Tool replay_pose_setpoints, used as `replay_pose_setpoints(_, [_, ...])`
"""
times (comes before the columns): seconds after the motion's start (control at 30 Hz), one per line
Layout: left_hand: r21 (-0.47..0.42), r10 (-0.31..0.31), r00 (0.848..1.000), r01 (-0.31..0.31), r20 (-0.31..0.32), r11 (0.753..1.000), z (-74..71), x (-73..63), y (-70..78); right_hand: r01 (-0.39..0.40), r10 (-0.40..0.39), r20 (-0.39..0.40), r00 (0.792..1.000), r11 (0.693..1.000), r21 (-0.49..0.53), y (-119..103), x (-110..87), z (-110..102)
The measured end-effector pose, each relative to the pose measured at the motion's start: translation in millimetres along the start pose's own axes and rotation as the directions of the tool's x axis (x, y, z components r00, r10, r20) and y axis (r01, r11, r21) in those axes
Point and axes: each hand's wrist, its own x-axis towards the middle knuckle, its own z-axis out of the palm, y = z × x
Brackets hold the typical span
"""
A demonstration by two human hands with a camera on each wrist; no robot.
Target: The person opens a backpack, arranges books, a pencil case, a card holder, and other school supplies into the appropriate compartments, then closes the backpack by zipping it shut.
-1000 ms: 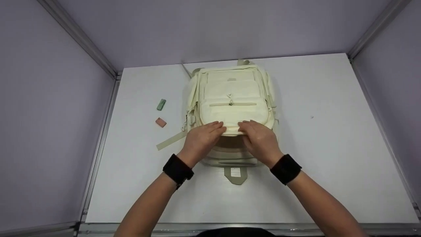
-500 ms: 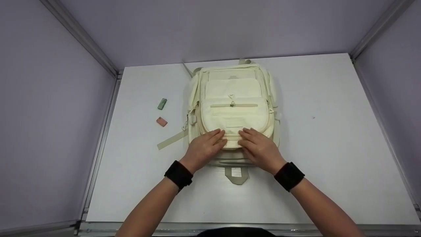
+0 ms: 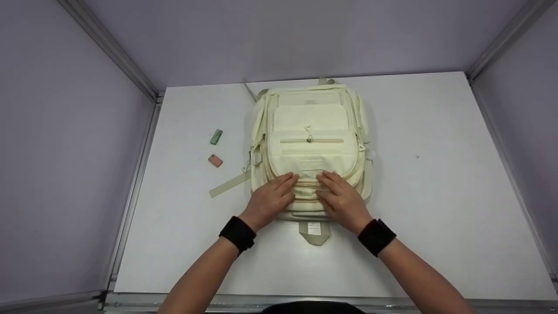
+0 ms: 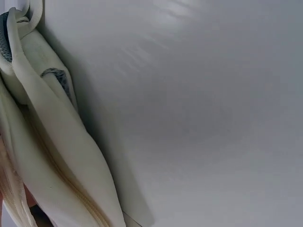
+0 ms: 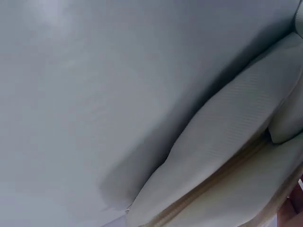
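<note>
A cream backpack lies on the table with its zippered front facing up and its grey carry loop pointing at the person. The left hand rests on the near end of the bag, its fingers stretched over the front pocket's edge. Opposite it, the right hand touches the same edge with extended fingers, a short gap between the two. Both wrist views show the bag's side and its zipper seam; only a sliver of the right hand's fingers shows there.
Left of the bag lie a small green block and a small pink block. A loose strap trails from the bag's left side. The white table is enclosed by pale walls on three sides.
The front flap, earlier raised with a dark opening beneath it, has come down towards the person and lies flat. Both hands moved down with it; their fingers now rest on top.
</note>
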Motion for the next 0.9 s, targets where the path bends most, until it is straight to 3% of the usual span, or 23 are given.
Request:
replay_pose_setpoints(0.17, [0.000,0.009,0.998,-0.009,0.064,1.000,0.4,-4.7,-1.5,-0.016,0.016,-0.004,1.000,0.999,-0.034,-0.2,-0.2,4.2])
replay_pose_setpoints(0.37, [-0.007,0.019,0.997,-0.019,0.070,1.000,-2.3,-5.0,-3.5,-0.002,0.000,-0.030,1.000,0.999,-0.046,-0.8,1.4,4.8])
replay_pose_setpoints(0.57, [-0.001,0.002,0.993,-0.002,0.115,1.000,-7.3,-6.0,-3.9,0.009,-0.013,-0.060,0.998,0.998,-0.063,-8.4,17.4,1.7])
replay_pose_setpoints(0.63, [-0.007,-0.001,0.994,0.001,0.105,1.000,-8.4,-5.7,-4.0,0.004,-0.006,-0.024,1.000,0.996,-0.093,-13.2,28.6,0.0])
replay_pose_setpoints(0.73, [-0.044,0.000,0.998,0.003,0.058,0.999,-8.7,-5.0,-4.1,-0.012,0.026,0.091,0.995,0.989,-0.151,-21.3,48.7,-2.1])
replay_pose_setpoints(0.9, [-0.161,-0.010,0.999,0.005,-0.034,0.987,-11.2,-3.0,-3.7,-0.059,0.119,0.287,0.950,0.976,-0.211,-30.6,76.9,-3.9])
